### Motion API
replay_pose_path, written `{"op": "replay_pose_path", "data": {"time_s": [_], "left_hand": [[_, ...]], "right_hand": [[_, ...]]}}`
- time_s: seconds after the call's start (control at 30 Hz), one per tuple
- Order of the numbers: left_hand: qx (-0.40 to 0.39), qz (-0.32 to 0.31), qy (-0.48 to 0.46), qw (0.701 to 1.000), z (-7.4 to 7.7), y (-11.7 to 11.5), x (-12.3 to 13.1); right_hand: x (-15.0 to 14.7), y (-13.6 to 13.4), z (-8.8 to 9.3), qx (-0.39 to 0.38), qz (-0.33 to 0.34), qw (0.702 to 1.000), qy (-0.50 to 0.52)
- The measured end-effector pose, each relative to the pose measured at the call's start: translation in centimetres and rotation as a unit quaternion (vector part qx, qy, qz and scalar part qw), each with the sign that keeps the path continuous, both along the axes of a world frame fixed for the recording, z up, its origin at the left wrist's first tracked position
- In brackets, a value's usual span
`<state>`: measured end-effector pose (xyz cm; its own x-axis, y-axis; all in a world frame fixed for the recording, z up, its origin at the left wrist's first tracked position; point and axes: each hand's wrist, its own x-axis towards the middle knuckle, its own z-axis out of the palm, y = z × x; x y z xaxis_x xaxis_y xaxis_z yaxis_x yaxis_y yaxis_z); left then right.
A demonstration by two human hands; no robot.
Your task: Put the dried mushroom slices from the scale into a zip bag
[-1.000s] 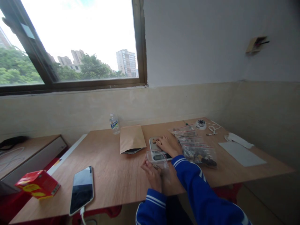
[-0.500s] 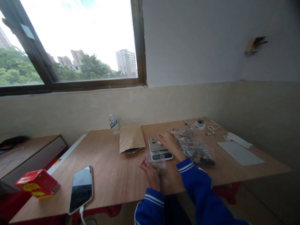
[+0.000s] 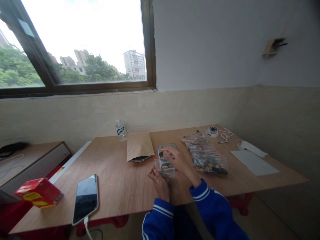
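Note:
My left hand (image 3: 159, 180) holds a small clear zip bag (image 3: 165, 167) upright at the near middle of the wooden table (image 3: 120, 186). My right hand (image 3: 178, 160) is at the bag's mouth, fingers pinched together over it; whether they hold a small piece I cannot tell. Right behind the bag lies a small digital scale (image 3: 166, 149), partly hidden by my hands. To the right lie several clear zip bags (image 3: 208, 162) with red seals, filled with dark small pieces.
A brown paper envelope (image 3: 139, 145) lies left of the scale, a water bottle (image 3: 121, 130) behind it. A phone (image 3: 85, 199) on a cable lies near the front left edge. A red box (image 3: 37, 192) sits far left. White sheet (image 3: 254, 162), cloth (image 3: 251, 148) and a round device (image 3: 212, 131) lie right.
My right hand has come back from the scale's plate to the mouth of the small bag. My left hand has kept the bag almost in place.

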<state>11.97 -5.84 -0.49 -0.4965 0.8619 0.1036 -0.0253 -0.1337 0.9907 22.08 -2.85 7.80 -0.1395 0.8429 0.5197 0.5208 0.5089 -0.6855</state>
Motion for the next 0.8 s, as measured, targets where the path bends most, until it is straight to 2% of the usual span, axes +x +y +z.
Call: {"op": "replay_pose_path", "data": {"time_s": [0.07, 0.13, 0.2, 0.27, 0.37, 0.43, 0.53, 0.6, 0.63, 0.7, 0.8], "left_hand": [[-0.011, 0.003, 0.006, 1.0, 0.0, 0.0, -0.1], [-0.009, 0.006, 0.008, 1.0, 0.0, 0.1, -0.1], [0.0, 0.01, 0.003, 1.0, -0.1, 0.2, -0.1], [0.005, 0.012, -0.003, 1.0, -0.2, 0.2, -0.1], [-0.001, 0.008, -0.008, 1.0, -0.2, 0.1, 0.0], [-0.003, 0.007, -0.007, 1.0, -0.2, 0.1, 0.0], [0.002, 0.003, -0.008, 1.0, 0.1, -0.1, 0.0], [0.001, 0.0, -0.014, 1.0, 0.4, -0.2, -0.1], [-0.001, 0.0, -0.017, 1.0, 0.5, -0.3, -0.1], [-0.007, 0.004, -0.02, 1.0, 0.6, -0.4, -0.1], [-0.004, 0.014, -0.021, 1.0, 0.3, -0.3, -0.2]], "right_hand": [[1.3, 1.7, -1.6, 0.012, -0.091, 0.995, -0.024], [2.5, 3.3, -3.5, -0.017, -0.173, 0.98, -0.098], [3.3, 4.3, -5.1, -0.047, -0.212, 0.96, -0.175], [3.7, 4.6, -5.8, -0.057, -0.232, 0.944, -0.228], [3.9, 4.0, -4.9, -0.056, -0.243, 0.938, -0.24], [3.7, 3.2, -3.5, -0.053, -0.223, 0.954, -0.193], [2.9, 2.0, -1.3, -0.037, -0.122, 0.988, -0.083], [2.4, 1.6, -0.4, -0.019, -0.053, 0.997, -0.049], [2.2, 1.5, -0.2, -0.009, -0.043, 0.998, -0.047], [2.4, 1.6, -0.4, 0.004, -0.077, 0.996, -0.048], [3.6, 2.2, -2.1, -0.014, -0.161, 0.986, -0.03]]}}
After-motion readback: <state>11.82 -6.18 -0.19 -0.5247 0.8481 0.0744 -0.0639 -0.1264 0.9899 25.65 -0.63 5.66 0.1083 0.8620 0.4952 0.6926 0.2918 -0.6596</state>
